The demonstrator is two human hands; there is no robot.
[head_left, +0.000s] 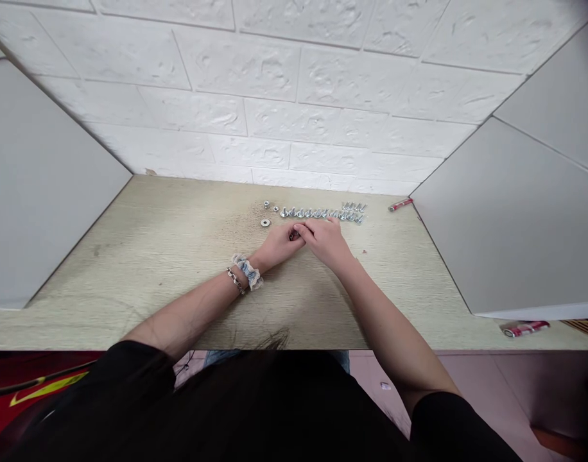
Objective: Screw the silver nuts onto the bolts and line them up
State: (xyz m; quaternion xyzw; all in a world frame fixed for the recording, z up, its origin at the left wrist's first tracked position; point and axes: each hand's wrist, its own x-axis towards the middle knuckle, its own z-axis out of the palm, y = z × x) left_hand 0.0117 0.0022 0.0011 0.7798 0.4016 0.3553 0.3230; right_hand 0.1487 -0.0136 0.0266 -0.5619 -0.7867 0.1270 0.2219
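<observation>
My left hand and my right hand meet above the middle of the tabletop, fingers curled and touching. A small dark spot shows inside the curl of the left hand; what either hand holds is too small and hidden to name. Just beyond the hands runs a row of several silver bolts with washers or nuts on them. Behind its right end lie several loose screws. Left of the row are a nut, a smaller nut and a flat washer.
The pale wooden tabletop ends at a white brick-pattern wall. Grey panels stand at the left and right. One red battery lies by the right panel, another near the front edge.
</observation>
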